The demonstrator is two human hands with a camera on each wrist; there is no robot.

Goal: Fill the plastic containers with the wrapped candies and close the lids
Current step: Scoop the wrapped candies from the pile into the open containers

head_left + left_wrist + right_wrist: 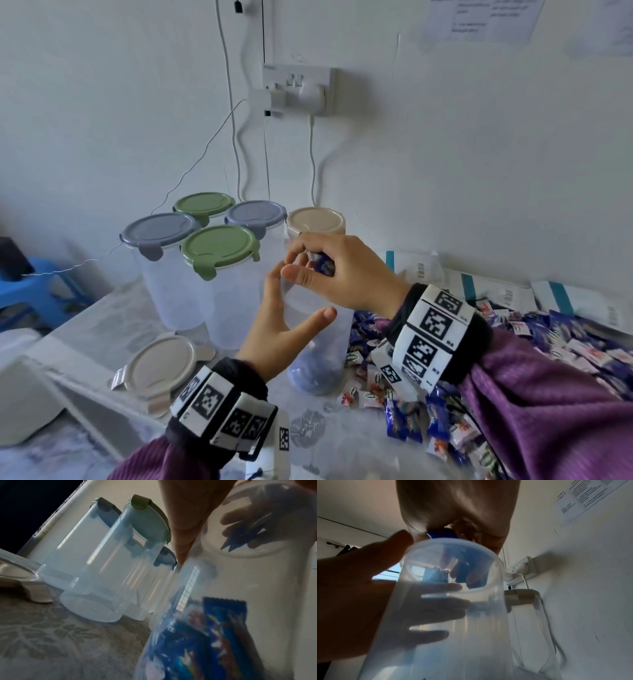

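A clear open container point(322, 346) stands on the table with a few blue wrapped candies point(315, 377) at its bottom. My left hand point(284, 322) grips its upper wall, thumb toward me and fingers round the far side. My right hand point(342, 274) hovers over the container's mouth, pinching a bunch of blue wrapped candies point(323, 265). In the right wrist view these candies point(441, 534) hang just above the rim point(453, 543). The container's beige lid point(161, 365) lies flat to the left. A big pile of wrapped candies point(513, 342) covers the table on the right.
Several closed empty containers stand behind, among them grey-lidded point(159, 231), green-lidded point(219, 246) and beige-lidded point(315, 221) ones. Cables hang from a wall socket point(298, 90) above them. White packets point(479, 284) lie along the wall. A blue stool point(41, 284) stands beyond the table's left edge.
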